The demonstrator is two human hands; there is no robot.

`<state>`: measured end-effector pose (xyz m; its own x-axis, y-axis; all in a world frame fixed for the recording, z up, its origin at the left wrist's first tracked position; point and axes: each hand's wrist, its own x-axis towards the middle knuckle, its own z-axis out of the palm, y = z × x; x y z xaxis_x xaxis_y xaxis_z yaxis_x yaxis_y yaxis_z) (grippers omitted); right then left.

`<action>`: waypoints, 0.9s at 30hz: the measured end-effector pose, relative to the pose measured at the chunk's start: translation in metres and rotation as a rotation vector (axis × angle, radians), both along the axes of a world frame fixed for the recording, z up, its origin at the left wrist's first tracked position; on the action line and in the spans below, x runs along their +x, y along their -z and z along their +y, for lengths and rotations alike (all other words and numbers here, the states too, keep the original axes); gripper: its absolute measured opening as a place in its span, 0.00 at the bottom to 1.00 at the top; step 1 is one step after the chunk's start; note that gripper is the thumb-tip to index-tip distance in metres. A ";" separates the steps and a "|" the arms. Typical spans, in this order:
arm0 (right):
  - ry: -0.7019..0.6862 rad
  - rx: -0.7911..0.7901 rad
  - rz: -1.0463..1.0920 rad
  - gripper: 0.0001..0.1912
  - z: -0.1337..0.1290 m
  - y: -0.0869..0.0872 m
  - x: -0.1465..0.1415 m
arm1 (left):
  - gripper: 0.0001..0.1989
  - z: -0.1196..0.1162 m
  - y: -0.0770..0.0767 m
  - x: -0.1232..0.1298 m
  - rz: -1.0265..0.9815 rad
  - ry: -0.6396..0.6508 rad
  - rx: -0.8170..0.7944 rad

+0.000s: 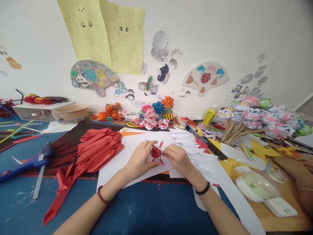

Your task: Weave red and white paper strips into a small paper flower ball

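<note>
A small paper flower [156, 152] has a rolled red centre, with red and white pointed petals sticking out around it. My left hand [141, 157] curves round its left side, thumb below and fingers above. From the right, the fingertips of my right hand [178, 159] pinch the flower's edge at a petal. Both hands are over a white paper sheet [114, 169]. Left of them lies a pile of folded red paper strips [100, 148]; folded white paper strips [201, 160] are spread to the right.
A blue glue gun [41, 160] lies at the left. Several red-and-white paper flowers [154, 124] line the back, near a yellow bottle [209, 115]. Paper flowers on sticks [256, 117] stand at the right. Nearer are a clear bottle [256, 186] and another person's arm [293, 173].
</note>
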<state>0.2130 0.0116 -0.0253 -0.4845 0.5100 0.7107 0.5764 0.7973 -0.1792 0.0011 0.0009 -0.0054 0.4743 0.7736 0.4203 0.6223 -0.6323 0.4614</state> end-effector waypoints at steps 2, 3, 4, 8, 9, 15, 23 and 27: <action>-0.016 0.004 0.022 0.11 0.000 0.000 -0.001 | 0.30 -0.001 0.001 0.003 -0.009 -0.049 0.043; -0.014 0.009 0.041 0.11 0.000 0.000 -0.001 | 0.28 -0.002 0.001 0.004 -0.011 -0.086 0.074; -0.009 0.017 0.062 0.10 0.000 0.000 0.000 | 0.26 -0.002 0.001 0.004 -0.012 -0.123 0.106; -0.004 0.070 0.126 0.10 0.000 0.000 0.001 | 0.22 -0.004 -0.003 0.004 0.013 -0.168 0.175; -0.008 0.092 0.135 0.10 0.000 0.001 0.002 | 0.21 -0.005 -0.005 0.004 0.013 -0.165 0.191; -0.011 0.191 0.218 0.11 -0.005 -0.001 0.000 | 0.15 -0.014 -0.008 0.008 0.024 -0.202 0.339; -0.152 -0.420 0.603 0.13 -0.001 -0.017 0.003 | 0.17 -0.011 -0.007 0.000 0.216 -0.131 0.586; -0.160 -0.697 0.654 0.16 0.001 -0.016 0.001 | 0.20 -0.010 -0.005 0.000 0.209 -0.008 0.489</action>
<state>0.2143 0.0123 -0.0094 -0.2010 0.8814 0.4274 0.0886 0.4509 -0.8882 0.0008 -0.0088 -0.0001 0.5817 0.5144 0.6301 0.6748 -0.7377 -0.0207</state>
